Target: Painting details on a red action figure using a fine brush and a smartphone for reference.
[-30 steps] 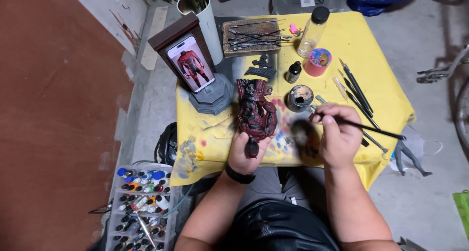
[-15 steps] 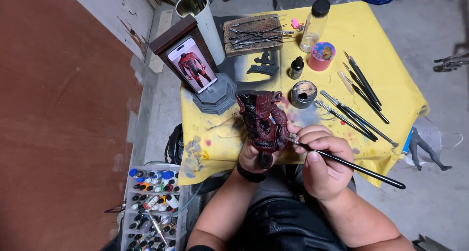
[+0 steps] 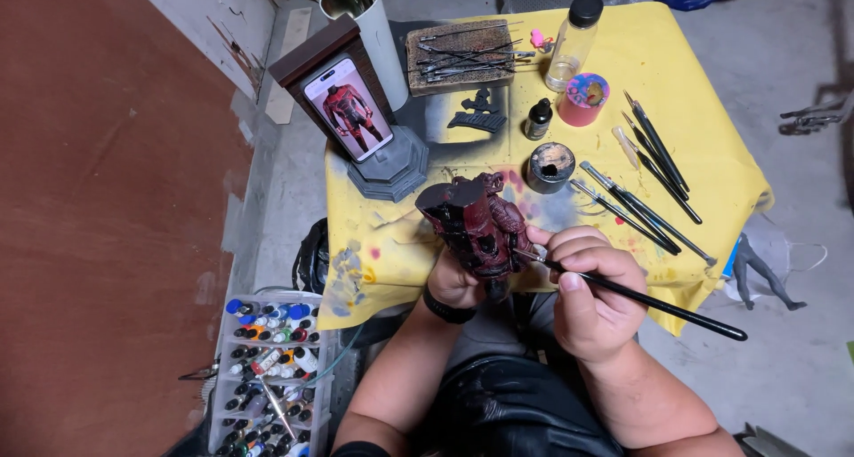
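My left hand (image 3: 455,283) grips a dark red armoured figurine (image 3: 476,224) from below and holds it over the near edge of the yellow-covered table (image 3: 712,168). My right hand (image 3: 589,288) holds a long black paintbrush (image 3: 663,304), with the brush tip touching the figurine's right side. The brush handle points away to the right. A phone (image 3: 348,110) showing a picture of a red armoured figure leans on a grey pedestal (image 3: 389,166) at the table's left.
On the table lie several black brushes (image 3: 654,177), a small open paint pot (image 3: 551,166), a black dropper bottle (image 3: 537,119), a pink cup (image 3: 584,99), a clear bottle (image 3: 574,40) and a tool pad (image 3: 461,55). A tray of paint bottles (image 3: 267,368) stands on the floor lower left.
The right hand pulled back from the table's middle with the brush and brought its tip to the figurine. The left hand drew the figurine closer and tilted it.
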